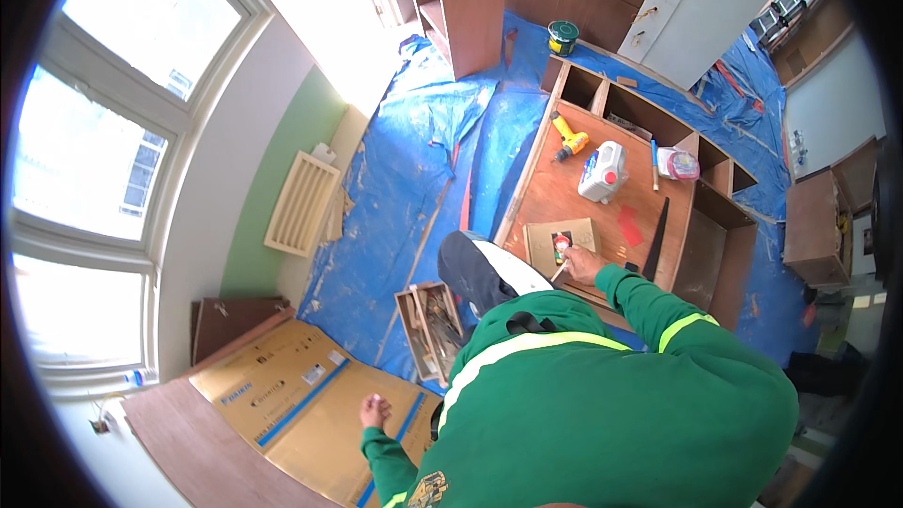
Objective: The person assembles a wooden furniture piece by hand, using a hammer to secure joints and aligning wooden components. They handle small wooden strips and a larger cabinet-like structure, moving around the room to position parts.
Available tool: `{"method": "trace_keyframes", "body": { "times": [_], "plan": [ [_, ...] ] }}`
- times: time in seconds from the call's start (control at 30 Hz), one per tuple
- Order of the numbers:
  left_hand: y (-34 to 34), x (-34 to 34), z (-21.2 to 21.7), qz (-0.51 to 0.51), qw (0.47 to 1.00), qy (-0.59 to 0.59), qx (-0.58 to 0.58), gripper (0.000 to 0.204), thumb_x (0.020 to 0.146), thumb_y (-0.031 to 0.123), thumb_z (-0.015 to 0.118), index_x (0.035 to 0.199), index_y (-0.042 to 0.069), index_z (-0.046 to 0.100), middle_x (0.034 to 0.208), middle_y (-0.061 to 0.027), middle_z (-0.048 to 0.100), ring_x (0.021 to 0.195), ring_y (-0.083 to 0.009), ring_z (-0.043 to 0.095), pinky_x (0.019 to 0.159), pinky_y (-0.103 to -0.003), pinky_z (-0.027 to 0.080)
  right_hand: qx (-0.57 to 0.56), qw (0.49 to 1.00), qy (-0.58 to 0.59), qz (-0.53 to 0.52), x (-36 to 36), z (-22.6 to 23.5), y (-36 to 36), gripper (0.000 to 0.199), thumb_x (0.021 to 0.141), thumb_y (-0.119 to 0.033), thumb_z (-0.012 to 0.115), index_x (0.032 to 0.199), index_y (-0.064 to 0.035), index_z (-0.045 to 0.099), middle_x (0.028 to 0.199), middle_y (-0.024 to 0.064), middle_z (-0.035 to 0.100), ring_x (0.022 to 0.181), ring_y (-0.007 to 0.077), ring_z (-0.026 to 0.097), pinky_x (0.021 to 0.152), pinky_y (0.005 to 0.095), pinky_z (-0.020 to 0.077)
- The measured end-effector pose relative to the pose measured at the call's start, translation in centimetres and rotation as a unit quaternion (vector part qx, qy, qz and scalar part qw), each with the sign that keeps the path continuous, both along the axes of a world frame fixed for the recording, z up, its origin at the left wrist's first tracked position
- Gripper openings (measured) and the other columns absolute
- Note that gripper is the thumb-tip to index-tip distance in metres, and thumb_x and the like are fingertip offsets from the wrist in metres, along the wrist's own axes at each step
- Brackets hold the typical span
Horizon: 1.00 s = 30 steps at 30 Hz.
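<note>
My right hand reaches onto the back panel of a brown wooden cabinet lying on the floor. It is closed on a thin pale tool whose tip points down-left. Just beside it lies a small flat cardboard box with a small red and green item on top. My left hand is low on the left, over a large flat cardboard carton, fingers curled with nothing visible in them. Green sleeves with pale reflective stripes cover both arms.
On the cabinet panel lie a yellow drill, a white jug with a red cap, a hand saw and a pink tub. A wooden toolbox stands on blue tarp. A green tin sits farther off.
</note>
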<state>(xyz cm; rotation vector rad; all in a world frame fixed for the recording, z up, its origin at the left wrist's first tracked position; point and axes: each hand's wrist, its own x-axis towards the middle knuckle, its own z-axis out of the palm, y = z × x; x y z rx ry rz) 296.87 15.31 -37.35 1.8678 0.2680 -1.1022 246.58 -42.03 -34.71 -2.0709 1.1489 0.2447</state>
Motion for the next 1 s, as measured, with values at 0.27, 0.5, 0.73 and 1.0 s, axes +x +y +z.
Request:
{"method": "trace_keyframes", "body": {
  "times": [0.27, 0.5, 0.73, 1.0],
  "plan": [
    [-3.0, 0.2, 0.4, -0.152, 0.984, 0.017, 0.089, 0.04, 0.104, 0.026, 0.078, 0.129, -0.004, 0.071, 0.111, -0.0165, 0.08, 0.101, -0.0286, 0.077, 0.085, -0.044, 0.065, 0.067, 0.997, 0.042, -0.019, 5.2, -6.8, -6.4, 0.025, 0.096, -0.02, 0.063, 0.112, -0.0085, 0.079, 0.116, 0.0227, 0.078, 0.115, 0.0442, 0.072, 0.107, 0.0593, 0.0528],
    [-23.4, 15.5, -1.5, -0.331, 0.933, -0.054, 0.128, 0.043, 0.103, 0.031, 0.079, 0.131, -0.002, 0.074, 0.111, -0.0129, 0.08, 0.101, -0.0217, 0.076, 0.088, -0.037, 0.061, 0.157, 0.985, 0.024, -0.071, 10.5, -10.2, -14.2, 0.023, 0.093, -0.017, 0.067, 0.109, -0.0071, 0.08, 0.111, 0.0193, 0.08, 0.105, 0.0375, 0.077, 0.097, 0.0503, 0.0589],
    [-61.4, 30.6, 0.3, -0.357, 0.929, -0.072, 0.064, 0.037, 0.108, 0.031, 0.072, 0.129, 0.0, 0.07, 0.104, -0.0106, 0.077, 0.091, -0.0228, 0.075, 0.071, -0.038, 0.06, 0.159, 0.907, -0.173, -0.349, 6.9, -12.2, -26.0, 0.016, 0.096, -0.014, 0.064, 0.103, -0.0043, 0.075, 0.106, 0.0186, 0.08, 0.105, 0.0366, 0.076, 0.094, 0.0476, 0.0593],
    [-98.3, 34.3, 4.8, -0.56, 0.784, -0.264, -0.043, 0.044, 0.105, 0.037, 0.073, 0.133, 0.004, 0.072, 0.113, -0.0175, 0.08, 0.098, -0.0267, 0.078, 0.086, -0.042, 0.062, -0.052, 0.9, -0.098, -0.421, 8.8, -2.1, -35.7, 0.015, 0.097, -0.011, 0.069, 0.109, -0.0019, 0.07, 0.112, 0.0226, 0.072, 0.108, 0.0406, 0.072, 0.096, 0.0484, 0.0568]
  ]
}}
